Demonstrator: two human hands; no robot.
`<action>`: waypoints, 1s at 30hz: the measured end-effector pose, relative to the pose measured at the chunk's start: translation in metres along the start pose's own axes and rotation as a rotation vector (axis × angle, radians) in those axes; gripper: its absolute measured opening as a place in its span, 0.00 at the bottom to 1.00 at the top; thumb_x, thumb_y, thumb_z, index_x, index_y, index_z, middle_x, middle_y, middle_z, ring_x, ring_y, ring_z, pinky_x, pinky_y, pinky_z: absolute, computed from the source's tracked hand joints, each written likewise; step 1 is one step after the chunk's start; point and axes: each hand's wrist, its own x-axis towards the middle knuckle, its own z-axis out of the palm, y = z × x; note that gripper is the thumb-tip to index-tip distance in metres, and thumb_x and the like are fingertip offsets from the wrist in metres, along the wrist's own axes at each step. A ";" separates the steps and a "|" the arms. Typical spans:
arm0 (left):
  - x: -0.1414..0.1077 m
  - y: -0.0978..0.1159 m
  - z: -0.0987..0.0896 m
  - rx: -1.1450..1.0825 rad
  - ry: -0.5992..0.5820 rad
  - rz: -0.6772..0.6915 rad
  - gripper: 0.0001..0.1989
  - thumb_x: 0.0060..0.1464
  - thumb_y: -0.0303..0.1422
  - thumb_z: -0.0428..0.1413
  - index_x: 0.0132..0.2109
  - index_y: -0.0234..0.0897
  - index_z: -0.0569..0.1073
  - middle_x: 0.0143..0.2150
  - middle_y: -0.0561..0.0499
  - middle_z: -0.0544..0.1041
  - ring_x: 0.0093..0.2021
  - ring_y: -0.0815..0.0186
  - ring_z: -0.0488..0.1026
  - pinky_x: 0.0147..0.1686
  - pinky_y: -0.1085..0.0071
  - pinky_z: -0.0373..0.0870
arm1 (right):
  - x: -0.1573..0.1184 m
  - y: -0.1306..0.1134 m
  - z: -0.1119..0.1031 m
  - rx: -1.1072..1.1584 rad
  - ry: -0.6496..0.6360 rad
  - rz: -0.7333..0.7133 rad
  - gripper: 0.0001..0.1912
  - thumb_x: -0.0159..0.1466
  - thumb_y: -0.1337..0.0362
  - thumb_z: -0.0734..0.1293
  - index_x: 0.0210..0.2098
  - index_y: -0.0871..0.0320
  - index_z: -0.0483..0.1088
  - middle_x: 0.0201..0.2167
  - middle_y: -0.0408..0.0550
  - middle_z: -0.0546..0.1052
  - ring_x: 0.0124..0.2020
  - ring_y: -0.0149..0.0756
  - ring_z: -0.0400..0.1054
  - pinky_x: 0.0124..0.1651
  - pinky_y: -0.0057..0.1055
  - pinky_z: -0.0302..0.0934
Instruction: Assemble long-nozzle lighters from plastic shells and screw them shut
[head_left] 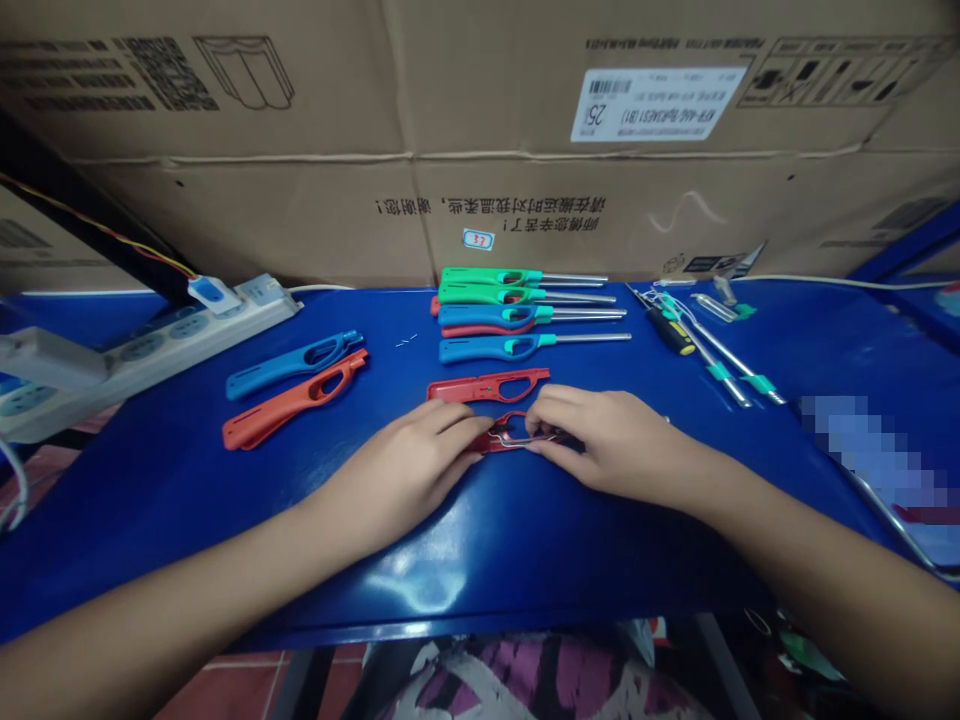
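On the blue table (420, 500), a red lighter half-shell (510, 440) with thin wires inside lies between my hands. My left hand (420, 460) grips its left end, the fingers closed round it. The thumb and fingers of my right hand (592, 435) are pinched at its right end, over the wires; the exact part they hold is hidden. Just behind lies another red half-shell (487, 387), its inner side up. Farther back, several green, blue and red lighters (487, 348) with metal tubes lie in a stack of rows.
Blue (289, 367) and orange (292, 402) lighter shells lie left, near a white power strip (187, 335). At right are a yellow-black screwdriver (675, 333), metal tubes (720, 350) and a partly blurred phone-like object (885, 470). A cardboard box (300, 200) stands behind.
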 end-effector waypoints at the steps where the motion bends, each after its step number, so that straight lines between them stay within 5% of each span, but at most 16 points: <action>1: 0.000 0.001 0.000 0.000 0.000 -0.001 0.14 0.67 0.28 0.53 0.57 0.36 0.72 0.52 0.43 0.77 0.52 0.57 0.74 0.54 0.56 0.74 | 0.001 0.001 0.001 0.002 0.000 0.003 0.05 0.69 0.62 0.64 0.42 0.55 0.70 0.42 0.45 0.75 0.34 0.33 0.68 0.31 0.29 0.52; 9: 0.004 0.005 -0.001 -0.024 -0.049 0.013 0.13 0.69 0.29 0.49 0.57 0.38 0.72 0.52 0.44 0.76 0.52 0.57 0.71 0.53 0.57 0.73 | 0.005 0.005 0.009 0.223 0.042 0.018 0.02 0.67 0.68 0.66 0.37 0.55 0.71 0.39 0.44 0.74 0.38 0.33 0.67 0.37 0.29 0.56; 18: 0.002 0.002 0.000 0.018 -0.081 0.036 0.16 0.69 0.28 0.49 0.60 0.40 0.72 0.57 0.44 0.74 0.55 0.57 0.70 0.54 0.56 0.73 | 0.008 0.017 0.000 0.525 -0.004 0.129 0.04 0.67 0.63 0.66 0.36 0.57 0.70 0.22 0.35 0.64 0.21 0.26 0.54 0.26 0.26 0.50; 30: 0.000 0.001 0.002 0.126 -0.112 0.064 0.20 0.66 0.25 0.49 0.62 0.42 0.70 0.58 0.44 0.72 0.56 0.54 0.68 0.54 0.55 0.73 | 0.009 0.021 0.002 0.390 -0.019 -0.014 0.05 0.64 0.67 0.68 0.33 0.56 0.66 0.25 0.36 0.64 0.24 0.26 0.55 0.29 0.25 0.50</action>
